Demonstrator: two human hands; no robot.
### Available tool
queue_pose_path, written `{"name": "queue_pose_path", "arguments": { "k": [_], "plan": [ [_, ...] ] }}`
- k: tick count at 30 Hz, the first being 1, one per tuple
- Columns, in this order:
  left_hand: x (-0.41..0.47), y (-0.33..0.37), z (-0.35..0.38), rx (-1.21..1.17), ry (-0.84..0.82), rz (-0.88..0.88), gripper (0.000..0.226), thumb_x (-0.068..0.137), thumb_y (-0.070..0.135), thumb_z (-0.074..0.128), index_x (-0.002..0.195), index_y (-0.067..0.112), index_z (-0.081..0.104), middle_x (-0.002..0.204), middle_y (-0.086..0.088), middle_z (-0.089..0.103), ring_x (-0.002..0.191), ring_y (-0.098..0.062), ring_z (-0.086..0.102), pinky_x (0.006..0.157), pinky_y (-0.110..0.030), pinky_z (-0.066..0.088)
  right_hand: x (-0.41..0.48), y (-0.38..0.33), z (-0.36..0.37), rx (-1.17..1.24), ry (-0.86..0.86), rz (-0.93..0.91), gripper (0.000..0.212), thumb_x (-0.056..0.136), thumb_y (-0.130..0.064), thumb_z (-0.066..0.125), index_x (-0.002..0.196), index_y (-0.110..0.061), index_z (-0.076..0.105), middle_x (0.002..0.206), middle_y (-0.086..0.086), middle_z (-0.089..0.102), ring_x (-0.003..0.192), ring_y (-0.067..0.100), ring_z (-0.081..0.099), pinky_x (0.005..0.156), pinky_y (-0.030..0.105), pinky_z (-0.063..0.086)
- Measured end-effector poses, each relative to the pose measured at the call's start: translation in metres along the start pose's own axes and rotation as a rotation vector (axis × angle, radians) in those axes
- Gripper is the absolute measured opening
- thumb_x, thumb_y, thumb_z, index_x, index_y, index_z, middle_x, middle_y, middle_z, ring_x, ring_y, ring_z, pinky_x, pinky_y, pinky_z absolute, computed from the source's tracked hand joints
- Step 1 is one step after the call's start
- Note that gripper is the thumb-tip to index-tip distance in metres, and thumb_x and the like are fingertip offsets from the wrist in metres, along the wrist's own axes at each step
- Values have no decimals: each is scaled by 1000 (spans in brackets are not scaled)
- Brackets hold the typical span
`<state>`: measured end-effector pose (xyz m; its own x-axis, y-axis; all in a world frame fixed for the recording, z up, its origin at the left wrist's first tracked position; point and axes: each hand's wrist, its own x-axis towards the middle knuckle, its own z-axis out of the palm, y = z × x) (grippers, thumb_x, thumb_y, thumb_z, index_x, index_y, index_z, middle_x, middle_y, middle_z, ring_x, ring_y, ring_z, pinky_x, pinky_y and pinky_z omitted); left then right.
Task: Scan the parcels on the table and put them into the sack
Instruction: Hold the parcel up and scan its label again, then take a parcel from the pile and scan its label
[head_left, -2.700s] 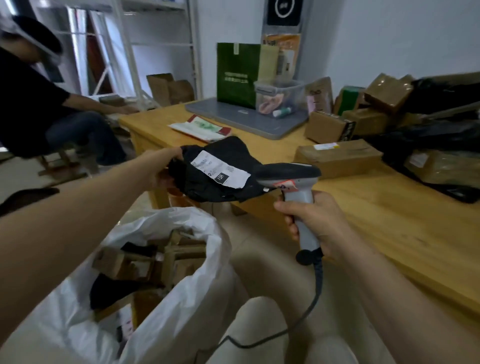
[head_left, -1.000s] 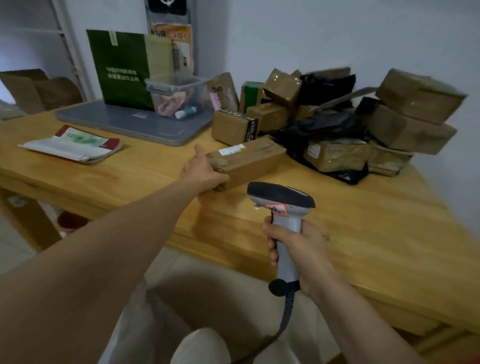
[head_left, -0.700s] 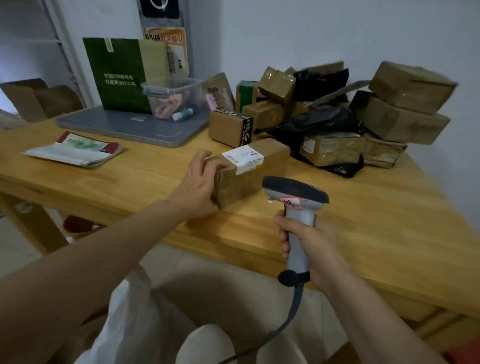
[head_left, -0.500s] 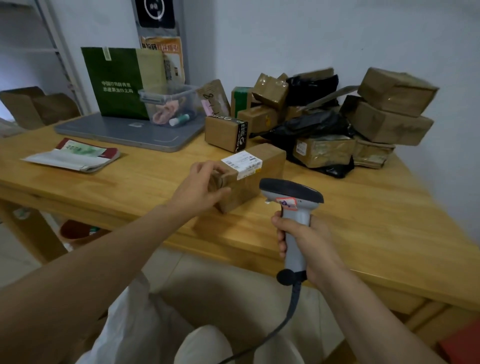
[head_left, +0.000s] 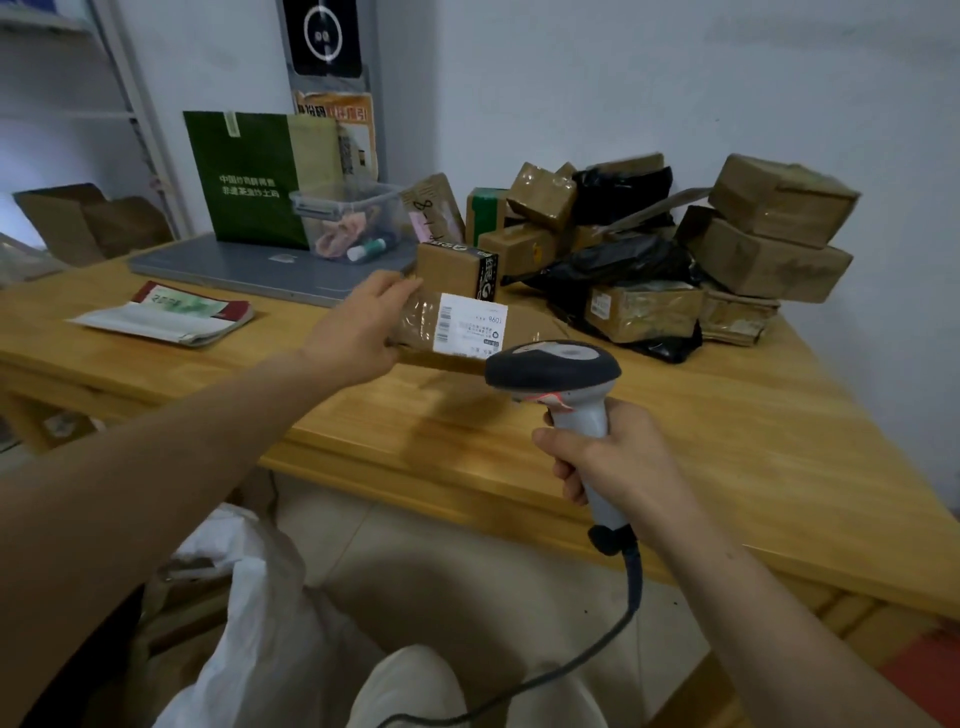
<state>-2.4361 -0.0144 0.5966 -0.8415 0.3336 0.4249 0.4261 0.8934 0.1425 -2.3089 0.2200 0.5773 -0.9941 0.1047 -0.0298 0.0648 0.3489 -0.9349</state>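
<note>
We see the left hand (head_left: 358, 332) gripping the left end of a brown parcel (head_left: 415, 325) over the middle of the wooden table (head_left: 727, 441), its white label (head_left: 470, 325) turned up toward us — whether its lower edge touches the tabletop we cannot tell. The right hand (head_left: 613, 457) is wrapped round the grip of a corded scanner (head_left: 553, 366), whose dark head sits just near-right of the label. Further parcels (head_left: 763, 260) are heaped at the far right; the white sack (head_left: 260, 623) stands on the floor at near left.

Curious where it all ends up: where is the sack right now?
In the head view, the white sack stands on the floor at lower left, under the left forearm, in front of the wooden table.
</note>
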Motion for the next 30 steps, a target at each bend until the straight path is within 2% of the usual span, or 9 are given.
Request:
{"name": "queue_pose_path", "arguments": {
  "k": [4, 6, 9, 12, 14, 24, 30],
  "plan": [
    [18, 4, -38, 75, 1, 114, 74, 82, 5, 69, 146, 17, 35, 145, -6, 34, 133, -25, 37, 108, -38, 37, -5, -10, 4, -136, 73, -99, 17, 84, -25, 70, 86, -25, 54, 68, 1, 61, 55, 16, 58, 59, 35, 53],
    [25, 7, -55, 122, -13, 172, 72, 82, 7, 70, 146, 19, 37, 145, -5, 37, 132, -25, 38, 108, -42, 38, -9, -18, 5, -228, 114, -181, 20, 85, -30, 70, 84, -30, 49, 71, -3, 60, 62, 13, 58, 55, 28, 48],
    [31, 10, -70, 163, -33, 227, 70, 83, 11, 71, 145, 20, 40, 145, -5, 38, 130, -24, 42, 105, -39, 40, -15, -29, 7, -358, 152, -265, 22, 86, -35, 68, 88, -31, 46, 75, -11, 58, 65, 5, 55, 50, 17, 38],
    [33, 15, -77, 201, -56, 253, 70, 83, 13, 71, 145, 20, 39, 145, -5, 38, 129, -25, 42, 104, -38, 40, -20, -34, 11, -445, 160, -309, 25, 86, -36, 67, 101, -28, 49, 88, -6, 62, 79, 10, 59, 67, 29, 53],
    [32, 18, -80, 212, -60, 256, 71, 83, 12, 70, 146, 20, 38, 146, -4, 37, 130, -24, 41, 105, -38, 40, -22, -35, 13, -477, 167, -319, 29, 85, -37, 67, 107, -26, 52, 91, -4, 64, 84, 14, 61, 73, 36, 55],
    [29, 14, -85, 216, -76, 271, 69, 84, 14, 71, 145, 22, 40, 145, -5, 38, 130, -23, 41, 104, -40, 43, -28, -39, 14, -465, 161, -341, 30, 85, -39, 66, 107, -22, 55, 90, -2, 66, 82, 16, 62, 72, 40, 56],
    [27, 11, -86, 227, -66, 278, 68, 83, 14, 71, 144, 22, 41, 145, -5, 39, 130, -23, 41, 104, -40, 43, -28, -40, 16, -414, 154, -336, 25, 84, -39, 67, 99, -28, 50, 91, -2, 66, 84, 16, 62, 74, 42, 56]
  ]
}}
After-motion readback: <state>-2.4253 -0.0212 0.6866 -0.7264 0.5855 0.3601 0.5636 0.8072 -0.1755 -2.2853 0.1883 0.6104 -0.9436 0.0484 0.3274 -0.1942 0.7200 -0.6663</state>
